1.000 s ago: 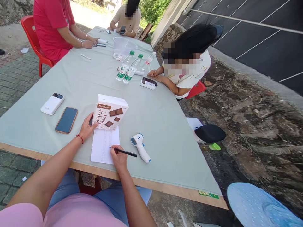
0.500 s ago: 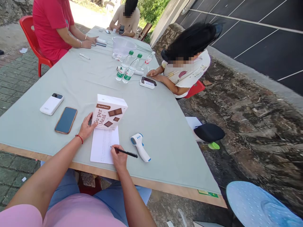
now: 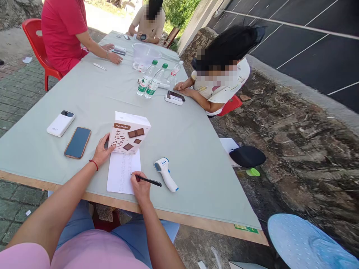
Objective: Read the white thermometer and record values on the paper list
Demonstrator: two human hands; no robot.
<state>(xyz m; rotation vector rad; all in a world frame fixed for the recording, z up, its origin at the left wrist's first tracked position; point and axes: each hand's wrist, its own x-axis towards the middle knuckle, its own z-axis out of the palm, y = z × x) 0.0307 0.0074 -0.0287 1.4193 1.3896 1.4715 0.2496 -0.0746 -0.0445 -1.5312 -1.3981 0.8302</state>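
Observation:
My left hand grips the lower left edge of a white and brown box labelled "Su-per Meal", which stands upright on the table. Under and in front of the box lies a sheet of paper with columns of small writing. A black pen is pinched in my right hand, its tip at the paper. Right of that hand rests a white and blue infrared thermometer. A phone and a white power bank lie left of my left hand.
Two water bottles stand mid-table, with another bottle and a clear plastic basin behind. A co-worker in red, one at the far end and one on the right sit round the table. A blue hat is lower right.
My hands, the box and the paper stay almost in place; the pen's rear end shifts slightly. The co-worker in red has moved one hand across the table toward the right.

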